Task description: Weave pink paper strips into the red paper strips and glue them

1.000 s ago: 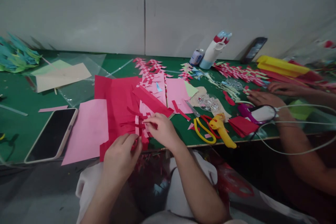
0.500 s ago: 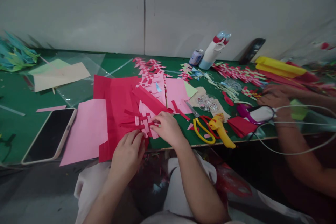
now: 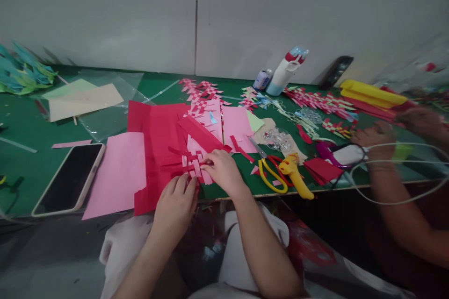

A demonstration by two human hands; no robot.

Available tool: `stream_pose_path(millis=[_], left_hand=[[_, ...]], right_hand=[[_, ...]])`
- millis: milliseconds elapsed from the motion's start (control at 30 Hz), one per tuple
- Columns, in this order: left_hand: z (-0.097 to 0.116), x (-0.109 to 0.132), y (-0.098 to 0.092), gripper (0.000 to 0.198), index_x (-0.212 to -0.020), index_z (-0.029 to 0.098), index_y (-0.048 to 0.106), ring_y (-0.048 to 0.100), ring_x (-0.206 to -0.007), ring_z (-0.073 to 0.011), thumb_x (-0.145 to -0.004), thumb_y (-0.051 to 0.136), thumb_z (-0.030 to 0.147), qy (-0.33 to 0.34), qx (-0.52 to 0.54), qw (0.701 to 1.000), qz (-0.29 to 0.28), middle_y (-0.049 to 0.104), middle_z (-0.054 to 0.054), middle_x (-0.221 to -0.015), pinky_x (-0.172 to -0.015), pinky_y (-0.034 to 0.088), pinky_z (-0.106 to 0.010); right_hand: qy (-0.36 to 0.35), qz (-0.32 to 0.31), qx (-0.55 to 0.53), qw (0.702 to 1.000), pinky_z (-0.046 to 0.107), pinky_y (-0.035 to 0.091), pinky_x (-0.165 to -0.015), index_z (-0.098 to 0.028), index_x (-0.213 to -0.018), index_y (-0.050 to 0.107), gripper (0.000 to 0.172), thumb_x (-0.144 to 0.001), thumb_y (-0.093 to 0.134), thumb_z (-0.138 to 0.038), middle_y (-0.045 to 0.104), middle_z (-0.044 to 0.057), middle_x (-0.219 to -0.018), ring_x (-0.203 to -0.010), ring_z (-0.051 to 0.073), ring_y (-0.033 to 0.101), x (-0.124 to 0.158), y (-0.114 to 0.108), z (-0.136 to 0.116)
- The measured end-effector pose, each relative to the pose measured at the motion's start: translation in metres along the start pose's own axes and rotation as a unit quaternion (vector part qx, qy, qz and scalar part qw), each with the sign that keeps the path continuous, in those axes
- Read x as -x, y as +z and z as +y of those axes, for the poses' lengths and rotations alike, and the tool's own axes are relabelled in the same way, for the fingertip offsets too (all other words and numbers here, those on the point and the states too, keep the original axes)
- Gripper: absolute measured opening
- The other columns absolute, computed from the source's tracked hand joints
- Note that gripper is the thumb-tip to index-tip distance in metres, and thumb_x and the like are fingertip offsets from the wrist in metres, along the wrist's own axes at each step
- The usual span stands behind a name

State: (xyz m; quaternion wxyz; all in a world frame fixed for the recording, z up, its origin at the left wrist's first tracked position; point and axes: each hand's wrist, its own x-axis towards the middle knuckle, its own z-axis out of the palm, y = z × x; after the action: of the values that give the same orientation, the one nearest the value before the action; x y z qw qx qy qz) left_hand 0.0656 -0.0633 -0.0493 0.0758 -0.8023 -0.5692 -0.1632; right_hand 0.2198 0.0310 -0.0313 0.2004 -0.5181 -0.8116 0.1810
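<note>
A small weave of red and pink paper strips (image 3: 191,164) lies over red paper (image 3: 161,135) near the table's front edge. My left hand (image 3: 176,201) rests at its near side, fingers curled together against the woven strips; the thumb is hidden. From the right, my right hand (image 3: 222,172) pinches the end of a red paper strip at the weave's right side. Loose red strip ends stick out to the left. Just behind the weave lies a wide folded red paper band (image 3: 203,134).
Pink sheets (image 3: 117,168) and a phone (image 3: 70,180) lie to the left. On the right are scissors (image 3: 271,177), a yellow glue gun (image 3: 296,175) and a co-worker's hands (image 3: 377,140). A bottle (image 3: 285,72) and a can (image 3: 262,79) stand by the wall.
My right thumb and fingers have drawn closer together on the red strip. My left hand stays almost in place. The co-worker's farther hand has moved right, away from the other hand.
</note>
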Motion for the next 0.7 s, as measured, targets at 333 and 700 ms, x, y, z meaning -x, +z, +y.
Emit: stream_pose_path(millis=[333,700], left_hand=[[-0.015,-0.050,-0.044,0.027,-0.103,0.013,0.063,0.058,-0.089,-0.0241,-0.088,0.041,0.015,0.036,0.028,0.998,0.039,0.066,-0.011,-0.097,-0.086,0.047,-0.041],[-0.041,-0.101,-0.003,0.035,-0.113,0.011,0.058,0.061,-0.096,-0.0273,-0.082,0.044,0.013,0.015,0.038,0.990,-0.134,0.067,-0.015,-0.102,-0.086,0.046,-0.041]], right_hand=[[-0.021,0.017,0.010,1.000,0.032,0.041,-0.080,-0.016,-0.089,0.066,0.010,-0.082,0.067,-0.023,0.065,0.006,-0.090,-0.087,0.020,0.054,0.003,0.002,0.000],[-0.009,0.026,0.010,1.000,0.033,0.042,-0.082,-0.017,-0.091,0.065,0.010,-0.081,0.062,-0.014,0.065,0.007,-0.092,-0.088,0.021,0.055,0.002,0.007,0.000]])
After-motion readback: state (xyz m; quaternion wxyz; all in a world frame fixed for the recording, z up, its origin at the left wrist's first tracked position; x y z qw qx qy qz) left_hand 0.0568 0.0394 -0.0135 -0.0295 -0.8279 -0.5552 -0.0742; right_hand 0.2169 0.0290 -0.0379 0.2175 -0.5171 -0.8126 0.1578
